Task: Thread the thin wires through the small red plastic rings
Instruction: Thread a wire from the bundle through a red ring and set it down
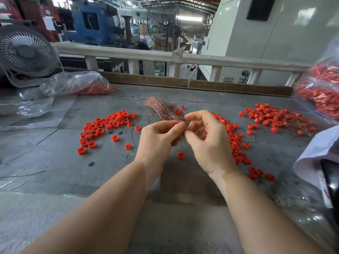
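Observation:
My left hand [157, 138] and my right hand [209, 142] meet above the middle of the grey table [55, 158]. The left thumb and forefinger pinch a small red ring [185, 121], mostly hidden by the fingertips. My right hand's thumb and forefinger are curled close to it and pinch a thin wire, too fine to see clearly. A bundle of thin copper wires [161, 109] lies just behind the hands. Loose red rings [102, 127] lie scattered to the left, and more red rings [236, 142] to the right.
A pile of red rings with wires through them [278, 120] lies at the right. Clear bags of red parts sit at the far left [88, 85] and far right [322, 88]. A grey fan [25, 52] stands at the back left. White cloth [319, 154] overhangs the right edge.

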### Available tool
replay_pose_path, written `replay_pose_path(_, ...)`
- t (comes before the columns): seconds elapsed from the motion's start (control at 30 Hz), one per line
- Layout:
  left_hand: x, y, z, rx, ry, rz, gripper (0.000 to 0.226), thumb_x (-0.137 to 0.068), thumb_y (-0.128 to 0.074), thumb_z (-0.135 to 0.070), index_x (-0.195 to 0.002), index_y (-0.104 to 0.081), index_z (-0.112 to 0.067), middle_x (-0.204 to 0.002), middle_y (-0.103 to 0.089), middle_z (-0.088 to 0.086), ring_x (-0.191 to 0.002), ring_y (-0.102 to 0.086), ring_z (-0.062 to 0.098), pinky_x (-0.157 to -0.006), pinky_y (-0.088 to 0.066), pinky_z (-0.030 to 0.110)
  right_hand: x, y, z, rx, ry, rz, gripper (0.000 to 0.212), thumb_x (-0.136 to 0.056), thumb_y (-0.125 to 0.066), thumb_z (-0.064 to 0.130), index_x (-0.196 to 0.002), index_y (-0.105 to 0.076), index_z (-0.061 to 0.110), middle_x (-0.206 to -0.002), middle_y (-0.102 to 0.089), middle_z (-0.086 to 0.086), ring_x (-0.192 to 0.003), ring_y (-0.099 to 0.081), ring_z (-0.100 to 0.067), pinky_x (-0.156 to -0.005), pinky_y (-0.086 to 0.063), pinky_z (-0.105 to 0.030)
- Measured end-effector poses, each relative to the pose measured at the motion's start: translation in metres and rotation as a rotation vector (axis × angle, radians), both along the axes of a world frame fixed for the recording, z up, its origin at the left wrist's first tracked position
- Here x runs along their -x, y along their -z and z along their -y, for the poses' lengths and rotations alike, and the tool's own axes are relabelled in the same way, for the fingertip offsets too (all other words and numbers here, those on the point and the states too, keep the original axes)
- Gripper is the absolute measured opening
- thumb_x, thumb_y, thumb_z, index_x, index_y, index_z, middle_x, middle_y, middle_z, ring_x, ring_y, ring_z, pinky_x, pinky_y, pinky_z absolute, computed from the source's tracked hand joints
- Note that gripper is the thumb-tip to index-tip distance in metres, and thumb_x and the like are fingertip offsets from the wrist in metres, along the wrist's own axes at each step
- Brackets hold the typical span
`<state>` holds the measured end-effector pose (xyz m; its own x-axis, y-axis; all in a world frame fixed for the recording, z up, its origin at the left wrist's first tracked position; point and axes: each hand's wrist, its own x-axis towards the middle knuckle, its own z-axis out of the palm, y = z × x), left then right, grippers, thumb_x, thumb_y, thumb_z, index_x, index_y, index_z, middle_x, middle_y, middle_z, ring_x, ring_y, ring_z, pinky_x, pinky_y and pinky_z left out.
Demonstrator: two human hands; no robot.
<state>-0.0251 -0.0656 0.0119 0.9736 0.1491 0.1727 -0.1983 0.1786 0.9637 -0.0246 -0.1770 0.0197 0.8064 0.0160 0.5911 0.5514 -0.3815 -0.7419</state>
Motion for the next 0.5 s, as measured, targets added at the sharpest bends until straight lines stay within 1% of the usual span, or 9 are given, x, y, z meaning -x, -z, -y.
replay_pose_path(0.03,0.0002,0.0001,0.0005,-0.031,-0.011,0.02,0.008,-0.08,-0.068,-0.012,-0.075,-0.072,-0.017,-0.06,-0.066,-0.001,-0.056,-0.054,0.005,-0.055,-0.046,0.014,-0.0003,-0.0007,0.0009,-0.045,-0.014,-0.02,0.019,-0.079,-0.065,0.007,-0.09,-0.061,0.022,-0.072,-0.055,0.011,-0.067,-0.052,0.0,-0.064,-0.041,-0.012)
replay_pose_path(0.07,0.0007,0.0004,0.0011,-0.07,-0.014,0.037,0.008,-0.08,-0.069,-0.012,-0.074,-0.072,-0.016,-0.06,-0.065,0.002,-0.056,-0.053,0.006,-0.054,-0.045,0.014,-0.0002,-0.0012,0.0014,-0.07,-0.031,-0.042,0.014,-0.081,-0.066,0.013,-0.093,-0.063,0.02,-0.076,-0.058,0.008,-0.071,-0.053,-0.001,-0.067,-0.042,-0.013)
replay_pose_path(0.1,0.0016,0.0007,0.0015,-0.109,-0.013,0.051,0.008,-0.081,-0.069,-0.013,-0.074,-0.072,-0.015,-0.063,-0.066,0.007,-0.058,-0.053,0.007,-0.054,-0.045,0.015,-0.0001,-0.0015,0.0015,-0.077,-0.048,-0.072,0.013,-0.083,-0.066,0.018,-0.096,-0.064,0.018,-0.08,-0.059,0.005,-0.076,-0.055,-0.003,-0.07,-0.043,-0.015)
replay_pose_path(0.17,0.0027,0.0013,0.0011,-0.16,-0.014,0.068,0.008,-0.082,-0.068,-0.014,-0.075,-0.072,-0.011,-0.07,-0.067,0.02,-0.061,-0.053,0.011,-0.057,-0.045,0.018,-0.0004,-0.0005,0.0009,-0.068,-0.073,-0.134,0.022,-0.084,-0.067,0.027,-0.103,-0.065,0.018,-0.082,-0.058,0.005,-0.081,-0.056,-0.009,-0.073,-0.042,-0.019)
replay_pose_path(0.23,0.0031,0.0012,0.0007,-0.183,-0.026,0.07,0.009,-0.082,-0.068,-0.012,-0.075,-0.071,-0.007,-0.07,-0.067,0.021,-0.06,-0.053,0.011,-0.059,-0.045,0.02,-0.0017,-0.0001,0.0005,-0.043,-0.055,-0.155,0.027,-0.083,-0.067,0.032,-0.107,-0.066,0.018,-0.082,-0.058,0.006,-0.083,-0.056,-0.01,-0.073,-0.041,-0.02)
replay_pose_path(0.3,0.004,0.0002,0.0012,-0.221,-0.037,0.083,0.011,-0.082,-0.067,-0.009,-0.072,-0.07,-0.009,-0.064,-0.066,0.011,-0.059,-0.054,0.01,-0.059,-0.047,0.021,-0.0027,0.0003,-0.0003,-0.031,-0.042,-0.171,0.028,-0.083,-0.066,0.032,-0.108,-0.066,0.018,-0.089,-0.063,0.002,-0.085,-0.058,-0.012,-0.076,-0.045,-0.021)
replay_pose_path(0.37,0.0055,-0.0007,0.0018,-0.267,-0.047,0.107,0.014,-0.082,-0.066,-0.005,-0.071,-0.07,-0.013,-0.066,-0.068,0.009,-0.062,-0.057,0.012,-0.062,-0.05,0.025,-0.0026,0.0003,-0.0008,-0.058,-0.088,-0.219,0.028,-0.084,-0.065,0.03,-0.108,-0.067,0.016,-0.096,-0.067,-0.001,-0.085,-0.061,-0.01,-0.076,-0.047,-0.02)
replay_pose_path(0.43,0.0066,-0.0018,0.0021,-0.302,-0.055,0.127,0.014,-0.08,-0.067,-0.003,-0.072,-0.071,-0.014,-0.071,-0.071,0.013,-0.067,-0.061,0.016,-0.067,-0.054,0.032,-0.002,0.0004,-0.0009,-0.085,-0.158,-0.245,0.023,-0.086,-0.063,0.026,-0.104,-0.07,0.013,-0.092,-0.07,0.003,-0.082,-0.063,-0.004,-0.07,-0.046,-0.016)
replay_pose_path(0.5,0.0079,-0.0029,0.0023,-0.323,-0.063,0.139,0.017,-0.079,-0.067,-0.002,-0.068,-0.069,-0.016,-0.068,-0.07,0.011,-0.066,-0.06,0.017,-0.067,-0.054,0.034,-0.0016,0.0002,-0.0007,-0.112,-0.195,-0.23,0.018,-0.086,-0.063,0.021,-0.099,-0.072,0.013,-0.087,-0.07,0.005,-0.078,-0.063,-0.002,-0.067,-0.046,-0.016)
